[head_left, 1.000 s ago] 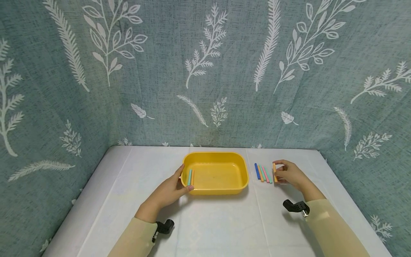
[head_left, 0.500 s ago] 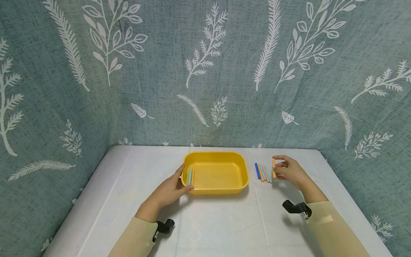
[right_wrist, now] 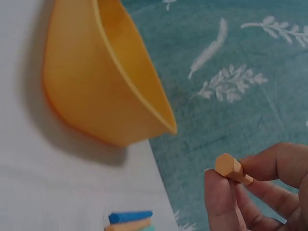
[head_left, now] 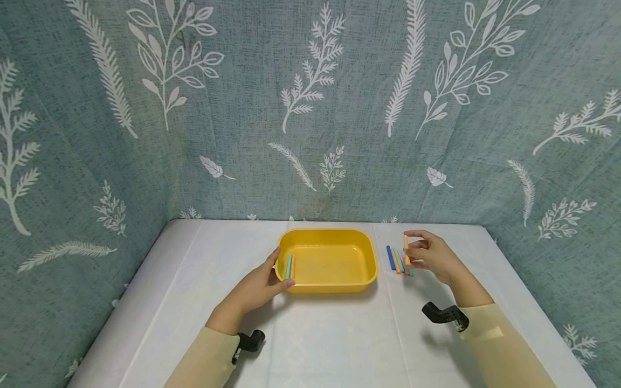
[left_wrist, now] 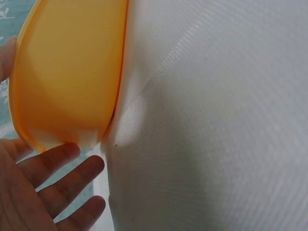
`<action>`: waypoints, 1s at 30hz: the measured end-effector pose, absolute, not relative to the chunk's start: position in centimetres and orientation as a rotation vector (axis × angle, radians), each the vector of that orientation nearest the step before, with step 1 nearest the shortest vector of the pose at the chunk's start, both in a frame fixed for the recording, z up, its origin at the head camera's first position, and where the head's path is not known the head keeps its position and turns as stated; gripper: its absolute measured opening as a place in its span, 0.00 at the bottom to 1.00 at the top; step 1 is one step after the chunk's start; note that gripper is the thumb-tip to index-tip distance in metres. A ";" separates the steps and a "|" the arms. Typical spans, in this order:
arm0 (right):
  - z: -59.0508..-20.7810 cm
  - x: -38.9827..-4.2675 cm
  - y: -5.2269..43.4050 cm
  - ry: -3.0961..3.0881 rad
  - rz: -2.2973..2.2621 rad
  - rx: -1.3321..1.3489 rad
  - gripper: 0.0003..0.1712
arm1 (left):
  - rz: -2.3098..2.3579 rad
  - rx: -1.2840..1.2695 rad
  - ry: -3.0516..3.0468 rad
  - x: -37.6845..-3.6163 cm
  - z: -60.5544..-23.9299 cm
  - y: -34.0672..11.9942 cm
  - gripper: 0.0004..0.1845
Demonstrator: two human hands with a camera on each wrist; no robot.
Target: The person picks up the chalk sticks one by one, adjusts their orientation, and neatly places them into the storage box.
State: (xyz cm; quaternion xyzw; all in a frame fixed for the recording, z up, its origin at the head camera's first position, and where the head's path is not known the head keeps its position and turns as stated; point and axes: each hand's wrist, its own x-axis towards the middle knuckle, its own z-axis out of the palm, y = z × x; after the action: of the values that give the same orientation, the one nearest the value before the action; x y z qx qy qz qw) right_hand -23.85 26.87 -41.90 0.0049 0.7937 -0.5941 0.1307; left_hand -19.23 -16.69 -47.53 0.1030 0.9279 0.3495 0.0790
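A yellow plastic tray [head_left: 335,288] stands on the white cloth, with one mint and one orange chalk stick [head_left: 292,267] lying at its left end. My left hand [head_left: 259,288] grips that end, thumb at the front corner and index finger at the left rim. In the left wrist view several fingers [left_wrist: 72,185] spread beside the tray's wall. My right hand [head_left: 432,256] pinches an orange chalk stick [right_wrist: 228,166] between thumb and fingertips, its six-sided end showing in the right wrist view. Behind it lies a row of chalk sticks, the blue chalk stick [head_left: 390,257] leftmost.
The white-covered table [head_left: 335,345] reaches back to a green leaf-patterned curtain [head_left: 252,108] hung behind and along both sides. A black wrist camera [head_left: 443,313] sits on the right sleeve, and another black camera [head_left: 251,340] on the left one.
My right hand has lifted the orange chalk stick and carried it left, so it now overlaps the right end of the row. The left hand and the tray have stayed in place.
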 end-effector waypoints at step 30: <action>-40.2 -24.2 18.7 2.066 -1.933 0.006 0.35 | 1.059 0.295 2.777 -19.2 -47.5 -16.4 0.54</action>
State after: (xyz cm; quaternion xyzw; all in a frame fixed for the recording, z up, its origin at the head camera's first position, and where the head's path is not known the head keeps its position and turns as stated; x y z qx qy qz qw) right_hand -24.16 18.74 -40.22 0.0021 0.7214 -0.6748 0.1556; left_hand -19.21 -16.44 -47.49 0.0985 0.9270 0.3536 0.0772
